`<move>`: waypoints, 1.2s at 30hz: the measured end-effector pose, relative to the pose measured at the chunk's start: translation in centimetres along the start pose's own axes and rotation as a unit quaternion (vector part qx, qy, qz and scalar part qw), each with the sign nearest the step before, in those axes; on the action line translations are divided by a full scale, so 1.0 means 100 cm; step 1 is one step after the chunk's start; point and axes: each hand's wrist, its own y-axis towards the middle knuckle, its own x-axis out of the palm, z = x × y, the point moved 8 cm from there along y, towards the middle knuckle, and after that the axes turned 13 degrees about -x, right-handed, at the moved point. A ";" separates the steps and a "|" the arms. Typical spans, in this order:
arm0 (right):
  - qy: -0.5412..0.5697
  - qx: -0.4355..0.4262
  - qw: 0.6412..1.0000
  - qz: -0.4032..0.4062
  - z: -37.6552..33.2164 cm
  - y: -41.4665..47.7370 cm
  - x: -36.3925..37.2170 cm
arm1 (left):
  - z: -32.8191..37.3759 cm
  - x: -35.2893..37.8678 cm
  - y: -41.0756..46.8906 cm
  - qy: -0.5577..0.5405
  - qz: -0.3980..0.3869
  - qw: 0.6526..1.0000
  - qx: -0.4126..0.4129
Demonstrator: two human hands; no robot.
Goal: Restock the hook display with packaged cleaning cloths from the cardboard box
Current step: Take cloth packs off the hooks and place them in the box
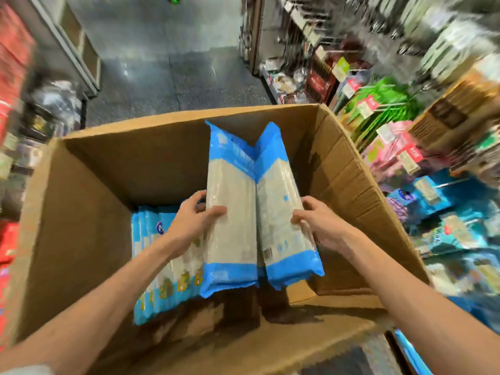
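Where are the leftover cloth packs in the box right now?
Head view: the leftover packs stand bunched on the cardboard box floor, left of centre, under the left hand and beside the held packs.

Bare forearms outstretched, left hand [193,222] and right hand [322,226] in curled grips.

The person wears very little that shows. The left hand [189,226] and right hand [322,226], both over the inside of the cardboard box [81,212], are bare. The left forearm [108,288] crosses the box's near edge bare along its whole visible length. The right forearm [405,280], over the box's right wall, is bare as well. Just outside the box's near left corner, at the upper end of the left arm, sits a small patch of pale whitish fabric [27,370]. It looks like a sleeve edge, though it is too blurred to be sure.
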 end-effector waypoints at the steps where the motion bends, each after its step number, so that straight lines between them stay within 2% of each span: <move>1: 0.008 -0.032 0.999 0.018 -0.015 -0.016 -0.002 | 0.012 0.003 -0.016 -0.005 -0.012 1.000 0.019; 5: 0.015 -0.133 0.988 0.073 -0.063 -0.097 -0.005 | 0.059 0.019 -0.086 -0.037 -0.045 0.994 0.090; 8: 0.027 -0.232 0.964 0.124 -0.102 -0.170 -0.007 | 0.096 0.040 -0.151 -0.065 -0.081 0.983 0.150; 10: -0.017 -0.292 0.945 0.149 -0.124 -0.221 -0.004 | 0.114 0.060 -0.201 -0.066 -0.126 0.973 0.180; 13: -0.152 -0.368 0.889 0.226 -0.148 -0.293 -0.009 | 0.135 0.088 -0.269 -0.063 -0.184 0.958 0.213; 15: -0.182 -0.397 0.850 0.295 -0.156 -0.334 -0.022 | 0.146 0.107 -0.310 -0.072 -0.216 0.948 0.222; 18: -0.178 -0.408 0.826 0.347 -0.158 -0.384 -0.042 | 0.157 0.138 -0.366 -0.075 -0.237 0.939 0.237; 23: -0.208 -0.439 0.770 0.414 -0.139 -0.455 -0.064 | 0.150 0.183 -0.430 -0.035 -0.221 0.927 0.302; 25: -0.255 -0.446 0.745 0.425 -0.129 -0.479 -0.065 | 0.142 0.202 -0.437 -0.012 -0.230 0.929 0.290; 27: -0.267 -0.451 0.729 0.439 -0.118 -0.496 -0.073 | 0.136 0.225 -0.438 0.009 -0.270 0.923 0.274; 29: -0.255 -0.453 0.724 0.454 -0.109 -0.511 -0.087 | 0.129 0.248 -0.435 0.020 -0.307 0.918 0.250; 33: -0.172 -0.437 0.749 0.468 -0.100 -0.522 -0.132 | 0.121 0.282 -0.422 0.044 -0.324 0.915 0.235; 36: -0.136 -0.393 0.694 0.587 -0.081 -0.542 -0.199 | 0.111 0.312 -0.410 0.078 -0.375 0.896 0.226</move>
